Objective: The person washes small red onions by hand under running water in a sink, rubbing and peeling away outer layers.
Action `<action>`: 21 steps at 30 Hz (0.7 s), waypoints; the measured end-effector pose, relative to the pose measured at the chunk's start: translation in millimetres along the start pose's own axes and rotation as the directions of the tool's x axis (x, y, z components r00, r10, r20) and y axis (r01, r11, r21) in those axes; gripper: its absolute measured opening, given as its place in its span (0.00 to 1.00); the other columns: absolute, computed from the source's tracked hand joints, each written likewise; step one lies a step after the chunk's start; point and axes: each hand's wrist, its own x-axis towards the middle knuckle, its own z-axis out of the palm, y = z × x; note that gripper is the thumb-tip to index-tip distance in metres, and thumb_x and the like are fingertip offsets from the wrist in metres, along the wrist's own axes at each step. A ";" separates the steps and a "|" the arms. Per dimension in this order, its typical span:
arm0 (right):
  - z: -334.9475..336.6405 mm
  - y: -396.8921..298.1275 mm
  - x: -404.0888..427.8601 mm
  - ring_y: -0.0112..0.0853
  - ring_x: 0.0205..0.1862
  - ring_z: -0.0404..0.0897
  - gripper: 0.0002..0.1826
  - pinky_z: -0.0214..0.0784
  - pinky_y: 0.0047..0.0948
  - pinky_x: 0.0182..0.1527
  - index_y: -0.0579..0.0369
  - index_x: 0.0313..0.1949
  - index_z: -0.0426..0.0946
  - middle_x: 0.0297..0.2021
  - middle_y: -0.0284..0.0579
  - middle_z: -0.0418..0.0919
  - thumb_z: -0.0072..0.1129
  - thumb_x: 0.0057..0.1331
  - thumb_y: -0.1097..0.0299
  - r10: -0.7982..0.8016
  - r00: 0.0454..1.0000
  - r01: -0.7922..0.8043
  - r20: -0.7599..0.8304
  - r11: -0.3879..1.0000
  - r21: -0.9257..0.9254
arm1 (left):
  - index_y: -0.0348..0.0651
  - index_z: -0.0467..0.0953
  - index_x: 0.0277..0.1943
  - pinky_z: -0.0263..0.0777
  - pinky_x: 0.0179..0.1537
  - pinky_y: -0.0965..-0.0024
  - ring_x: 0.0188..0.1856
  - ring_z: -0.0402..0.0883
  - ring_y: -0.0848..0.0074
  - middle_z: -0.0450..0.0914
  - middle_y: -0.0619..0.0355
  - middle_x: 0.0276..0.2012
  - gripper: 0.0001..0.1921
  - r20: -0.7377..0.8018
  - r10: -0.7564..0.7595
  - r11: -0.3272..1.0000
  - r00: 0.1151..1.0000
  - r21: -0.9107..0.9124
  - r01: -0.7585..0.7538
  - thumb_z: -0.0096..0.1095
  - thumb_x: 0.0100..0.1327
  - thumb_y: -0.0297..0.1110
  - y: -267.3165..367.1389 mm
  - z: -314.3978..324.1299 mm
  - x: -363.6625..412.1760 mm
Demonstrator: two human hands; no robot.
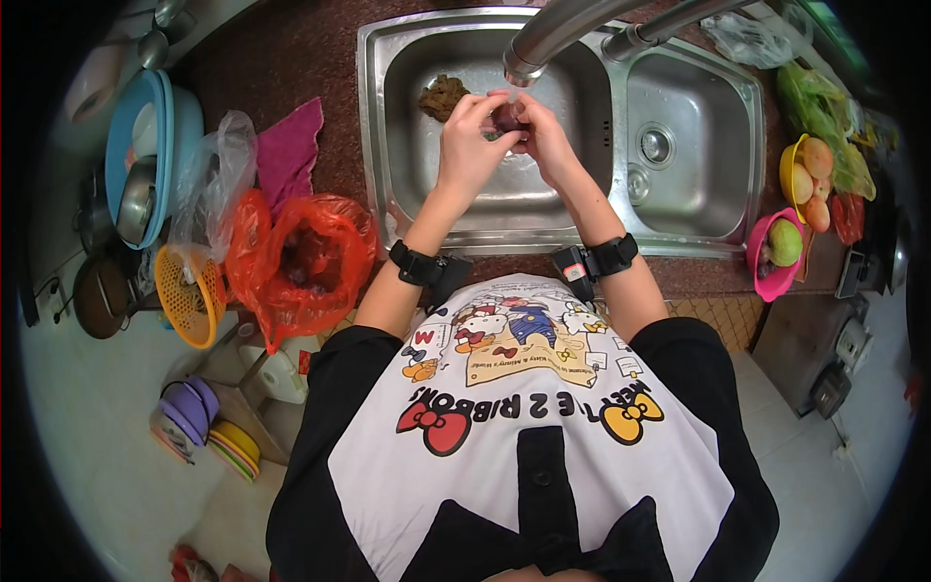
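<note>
Both hands meet beneath the metal faucet (525, 65), over the larger sink basin (414, 182). Between the fingers is a dark red round fruit (505, 116), possibly a plum, with water from the spout falling on it. My left hand (469, 142) grips it from the left with thumb and fingers. On its other side, my right hand (545, 138) has its fingers around the same fruit. Fingers cover much of its surface. Something greenish shows under it, too hidden to name. A crumpled brown cloth or scrubber (442, 98) lies in the basin, left of my hands.
Left on the counter are a red plastic bag (349, 240) with dark fruits, an orange basket (211, 291), a magenta cloth (294, 149) and a blue basin (190, 120). Rightward sit the smaller sink basin (684, 200), a pink bowl (771, 287) and a yellow fruit bowl (788, 171).
</note>
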 end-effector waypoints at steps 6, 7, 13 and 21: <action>-3.9 -0.8 -4.1 0.20 0.24 0.64 0.27 0.56 0.16 0.22 0.62 0.53 0.58 0.31 0.37 0.68 0.36 0.51 0.69 -0.031 0.998 0.037 0.053 0.993 -0.109 | 0.37 0.73 0.41 0.73 0.34 0.73 0.31 0.76 0.72 0.72 0.55 0.36 0.21 -0.002 0.030 0.998 1.000 0.059 -0.030 0.67 0.38 0.26 -3.1 1.1 -0.6; -6.4 -1.3 -2.9 0.20 0.24 0.64 0.27 0.57 0.17 0.22 0.61 0.53 0.58 0.31 0.37 0.68 0.36 0.52 0.69 -0.024 0.997 0.030 0.069 0.995 -0.099 | 0.38 0.73 0.41 0.72 0.33 0.73 0.30 0.75 0.72 0.72 0.55 0.36 0.22 -0.007 0.042 0.998 0.999 0.056 -0.042 0.67 0.38 0.26 -3.1 1.7 -0.3; 3.7 -12.9 -7.3 0.20 0.23 0.63 0.25 0.55 0.16 0.20 0.60 0.51 0.60 0.30 0.39 0.69 0.36 0.51 0.69 0.017 1.000 -0.017 -0.009 1.000 -0.007 | 0.38 0.73 0.38 0.69 0.28 0.73 0.26 0.71 0.74 0.72 0.55 0.33 0.20 0.002 0.052 0.993 0.999 0.109 -0.052 0.69 0.37 0.29 0.7 1.2 2.5; -11.5 -14.9 -13.3 0.17 0.16 0.56 0.24 0.45 0.13 0.14 0.56 0.51 0.58 0.32 0.43 0.71 0.36 0.54 0.65 0.063 0.991 -0.057 0.117 0.997 -0.050 | 0.40 0.73 0.40 0.67 0.36 0.70 0.31 0.70 0.70 0.74 0.57 0.31 0.22 0.080 0.081 0.985 0.993 0.149 -0.093 0.68 0.38 0.34 -1.9 -0.1 -0.4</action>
